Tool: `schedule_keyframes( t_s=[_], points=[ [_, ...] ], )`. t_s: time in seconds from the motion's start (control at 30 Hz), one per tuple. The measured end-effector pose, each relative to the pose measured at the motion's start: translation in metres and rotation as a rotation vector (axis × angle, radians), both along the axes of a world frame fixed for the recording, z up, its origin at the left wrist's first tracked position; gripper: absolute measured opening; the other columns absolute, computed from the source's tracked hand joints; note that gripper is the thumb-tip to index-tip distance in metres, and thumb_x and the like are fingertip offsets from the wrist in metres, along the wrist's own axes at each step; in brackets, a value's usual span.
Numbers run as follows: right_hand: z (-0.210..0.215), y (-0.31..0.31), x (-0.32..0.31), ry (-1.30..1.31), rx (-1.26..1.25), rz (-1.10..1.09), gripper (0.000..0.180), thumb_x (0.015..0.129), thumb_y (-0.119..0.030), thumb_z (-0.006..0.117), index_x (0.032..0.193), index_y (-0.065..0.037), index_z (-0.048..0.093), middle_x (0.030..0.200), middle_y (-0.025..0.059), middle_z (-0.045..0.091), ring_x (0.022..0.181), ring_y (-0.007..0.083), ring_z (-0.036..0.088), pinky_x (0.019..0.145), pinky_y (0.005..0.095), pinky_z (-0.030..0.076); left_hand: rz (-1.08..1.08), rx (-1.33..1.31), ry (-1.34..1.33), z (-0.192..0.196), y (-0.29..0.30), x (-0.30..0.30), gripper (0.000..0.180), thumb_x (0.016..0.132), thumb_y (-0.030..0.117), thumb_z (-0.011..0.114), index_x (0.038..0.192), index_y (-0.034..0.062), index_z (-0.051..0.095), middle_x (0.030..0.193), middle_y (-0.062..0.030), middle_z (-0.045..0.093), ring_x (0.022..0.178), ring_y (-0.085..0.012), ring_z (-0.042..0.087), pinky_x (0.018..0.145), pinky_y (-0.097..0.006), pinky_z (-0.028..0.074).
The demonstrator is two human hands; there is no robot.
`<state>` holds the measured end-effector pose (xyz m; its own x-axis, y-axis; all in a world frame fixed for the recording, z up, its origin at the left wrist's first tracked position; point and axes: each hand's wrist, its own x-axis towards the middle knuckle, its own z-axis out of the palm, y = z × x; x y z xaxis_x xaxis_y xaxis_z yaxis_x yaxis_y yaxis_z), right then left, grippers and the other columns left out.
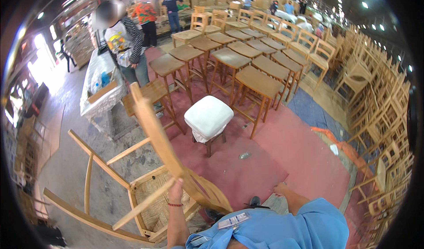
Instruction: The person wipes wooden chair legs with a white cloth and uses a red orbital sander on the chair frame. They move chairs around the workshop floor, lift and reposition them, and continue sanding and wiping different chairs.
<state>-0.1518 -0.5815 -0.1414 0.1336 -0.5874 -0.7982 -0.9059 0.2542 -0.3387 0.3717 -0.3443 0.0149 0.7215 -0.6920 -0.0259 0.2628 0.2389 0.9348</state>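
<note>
A light wooden chair (pixel 154 132) with a woven seat (pixel 150 196) is tilted in front of me on the left, its legs pointing to the left. My left hand (pixel 176 189), with a red bracelet at its wrist, is closed around a wooden part of that chair. Close to my body on the right, my right hand (pixel 280 189) hangs over the red floor covering, with no object seen in it. Its fingers are too small to make out clearly. Ahead stands a low stool (pixel 208 116) with a white wrapped top.
Several brown wooden stools (pixel 258 82) stand in rows ahead, with light chairs (pixel 320 54) behind them. Stacked chairs (pixel 375 98) line the right side. A person (pixel 128 50) stands beside a covered table (pixel 99 98) at the left. Orange cloth (pixel 342 147) lies on the right.
</note>
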Motion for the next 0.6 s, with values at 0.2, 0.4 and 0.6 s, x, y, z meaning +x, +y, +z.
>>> schedule_keyframes(
  t_s=[0.2,0.4,0.6],
  points=[
    [0.017,0.048,-0.008,-0.060,0.095,-0.393,0.045,0.089,-0.041,0.060,0.124,-0.012,0.059,0.098,0.0092,0.066,0.079,0.0244,0.066,0.063,0.0374,0.054,-0.075,-0.476,0.078,0.105,-0.069,0.008,0.059,0.088,0.053,0.064,0.118,0.0045,0.051,0.101,-0.0099,0.059,0.093,-0.0218,0.059,0.083,-0.037,0.050],
    [0.045,0.022,-0.051,-0.256,0.079,-0.600,0.074,0.084,-0.053,0.064,0.141,-0.012,0.045,0.122,0.0161,0.061,0.105,0.0307,0.061,0.080,0.0470,0.053,-0.338,-0.583,0.067,0.189,-0.146,-0.139,0.064,0.084,0.057,0.066,0.120,0.0070,0.050,0.096,-0.0089,0.060,0.082,-0.0234,0.059,0.076,-0.038,0.048],
    [0.074,-0.008,-0.253,-0.286,-0.024,-0.899,0.064,0.083,-0.053,0.064,0.130,-0.010,0.056,0.115,0.0120,0.062,0.099,0.0278,0.062,0.072,0.0418,0.052,-0.573,-0.638,-0.055,0.235,-0.229,-0.348,0.069,0.086,0.064,0.059,0.122,0.0065,0.045,0.089,-0.0083,0.056,0.074,-0.0211,0.056,0.069,-0.039,0.047]
  ],
)
